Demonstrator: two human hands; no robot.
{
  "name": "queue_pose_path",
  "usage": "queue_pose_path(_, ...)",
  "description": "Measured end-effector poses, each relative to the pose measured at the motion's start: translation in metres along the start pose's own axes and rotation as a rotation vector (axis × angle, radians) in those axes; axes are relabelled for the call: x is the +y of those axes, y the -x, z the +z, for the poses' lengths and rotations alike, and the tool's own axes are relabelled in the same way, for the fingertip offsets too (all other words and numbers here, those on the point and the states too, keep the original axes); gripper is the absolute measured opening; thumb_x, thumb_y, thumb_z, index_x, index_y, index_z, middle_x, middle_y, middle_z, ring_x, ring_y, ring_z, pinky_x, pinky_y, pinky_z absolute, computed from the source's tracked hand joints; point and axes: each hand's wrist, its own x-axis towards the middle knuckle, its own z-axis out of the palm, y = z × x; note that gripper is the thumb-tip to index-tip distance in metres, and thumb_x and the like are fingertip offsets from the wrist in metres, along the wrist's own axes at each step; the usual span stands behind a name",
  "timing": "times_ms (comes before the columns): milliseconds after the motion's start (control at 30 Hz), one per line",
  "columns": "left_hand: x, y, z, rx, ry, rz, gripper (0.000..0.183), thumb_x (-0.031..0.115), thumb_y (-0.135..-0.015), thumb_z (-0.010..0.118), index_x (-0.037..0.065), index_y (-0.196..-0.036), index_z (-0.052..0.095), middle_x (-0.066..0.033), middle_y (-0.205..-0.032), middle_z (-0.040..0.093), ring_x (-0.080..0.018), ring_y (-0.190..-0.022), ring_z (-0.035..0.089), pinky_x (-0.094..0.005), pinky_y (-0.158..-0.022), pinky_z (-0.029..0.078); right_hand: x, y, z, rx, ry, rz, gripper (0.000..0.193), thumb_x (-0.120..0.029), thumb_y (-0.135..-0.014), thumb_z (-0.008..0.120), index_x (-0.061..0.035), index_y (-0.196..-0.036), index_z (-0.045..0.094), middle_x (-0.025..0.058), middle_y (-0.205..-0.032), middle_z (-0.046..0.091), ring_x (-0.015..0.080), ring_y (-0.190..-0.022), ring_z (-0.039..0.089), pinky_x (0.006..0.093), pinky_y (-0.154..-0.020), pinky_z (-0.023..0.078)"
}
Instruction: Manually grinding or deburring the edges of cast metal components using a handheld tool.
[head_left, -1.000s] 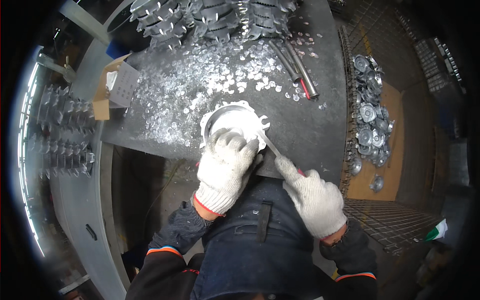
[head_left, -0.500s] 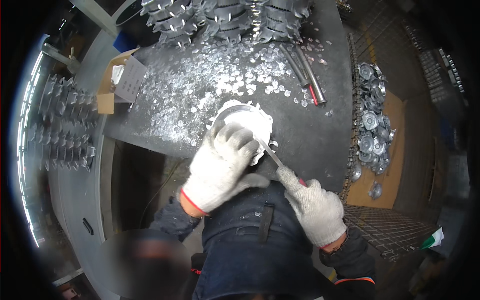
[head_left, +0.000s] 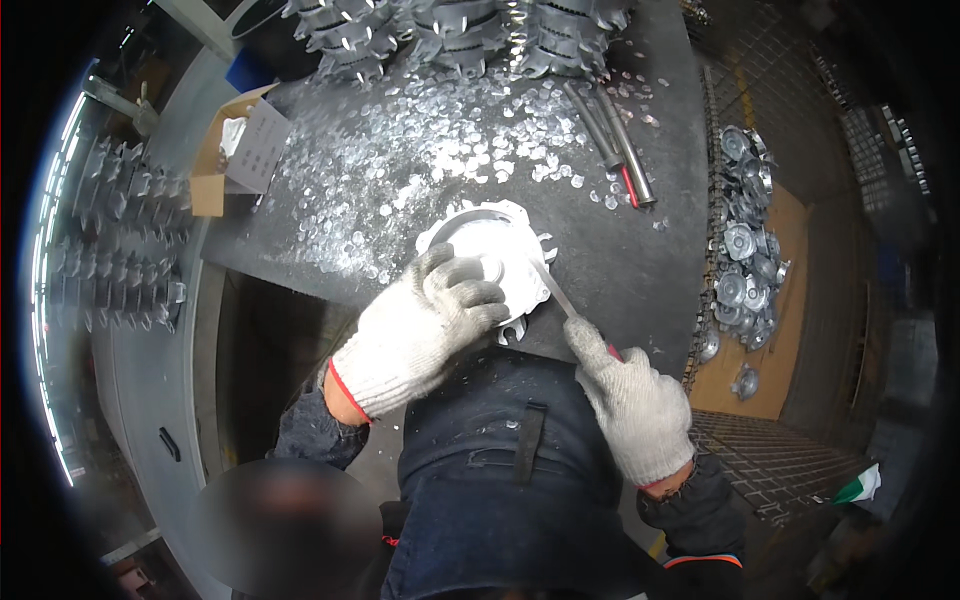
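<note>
A round cast metal part [head_left: 520,275], bright inside with a notched, tabbed rim, lies on the dark bench top near its front edge. My left hand [head_left: 425,325], in a white knitted glove, rests with bent fingers over the part's near left side and grips it. In my gloved right hand [head_left: 635,400] is a flat file [head_left: 560,295], its grey blade slanting up left to the right rim of the part. A bit of its red handle shows at my fingers; the grip itself is covered by the glove.
Small metal chips [head_left: 400,170] litter the bench. Stacked castings [head_left: 460,40] stand at the back. Two metal tubes or bars [head_left: 625,150], one red-ended, lie at right. An open carton [head_left: 255,150] sits left. Beyond the right edge, a wire-mesh bin [head_left: 745,440] holds several castings [head_left: 740,240].
My left hand has slid toward me and left on the part, and its thumb is no longer stretched out. The file's blade has shifted slightly right along the rim. The part appears slightly turned.
</note>
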Motion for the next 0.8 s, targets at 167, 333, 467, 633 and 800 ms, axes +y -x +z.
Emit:
queue_pose_path(167,0.044,-0.025,0.019,0.219,-0.014,-0.24,0.046,0.033,-0.095,0.087,0.011,-0.133,0.073,-0.0111,-0.124,0.071,-0.0363,-0.13,0.065,-0.0552,-0.123,0.045,0.003,0.0,0.001,0.002,-0.036,0.007,0.07,-0.035,-0.109,0.073,-0.0473,-0.173,0.048,0.0085,-0.081,0.062,0.0265,-0.052,0.068,0.0437,-0.047,0.056)
queue_pose_path(333,0.032,-0.027,0.044,0.312,-0.107,-0.188,0.031,0.027,-0.089,0.087,0.011,-0.112,0.074,-0.0079,-0.118,0.071,-0.0321,-0.126,0.067,-0.0529,-0.118,0.051,0.013,0.0,0.0,0.057,-0.06,-0.05,0.074,-0.033,-0.107,0.076,-0.0467,-0.174,0.047,0.0079,-0.079,0.059,0.0256,-0.05,0.064,0.0421,-0.048,0.056)
queue_pose_path(467,-0.009,-0.007,0.012,0.067,-0.206,0.03,0.021,0.023,-0.093,0.071,0.018,-0.114,0.073,-0.0014,-0.116,0.069,-0.0256,-0.129,0.064,-0.051,-0.123,0.047,0.012,0.002,-0.002,0.02,-0.046,-0.05,0.073,-0.033,-0.107,0.076,-0.0462,-0.173,0.048,0.0082,-0.079,0.059,0.0256,-0.05,0.064,0.0417,-0.048,0.056)
queue_pose_path(633,-0.014,-0.009,-0.016,-0.079,-0.022,-0.002,0.039,0.039,-0.092,0.085,0.017,-0.123,0.075,-0.0039,-0.12,0.074,-0.0306,-0.133,0.066,-0.0542,-0.126,0.044,0.016,-0.004,0.003,0.039,-0.047,-0.038,0.072,-0.034,-0.108,0.075,-0.0467,-0.173,0.047,0.0088,-0.078,0.059,0.0262,-0.052,0.065,0.0424,-0.048,0.056)
queue_pose_path(800,0.026,-0.028,0.019,0.215,-0.057,-0.219,0.048,0.043,-0.09,0.089,0.011,-0.124,0.075,-0.0102,-0.12,0.071,-0.0328,-0.128,0.067,-0.0537,-0.12,0.048,0.014,-0.01,-0.002,0.061,-0.037,-0.066,0.07,-0.032,-0.11,0.073,-0.0472,-0.173,0.047,0.0087,-0.079,0.057,0.0264,-0.053,0.065,0.0427,-0.049,0.057)
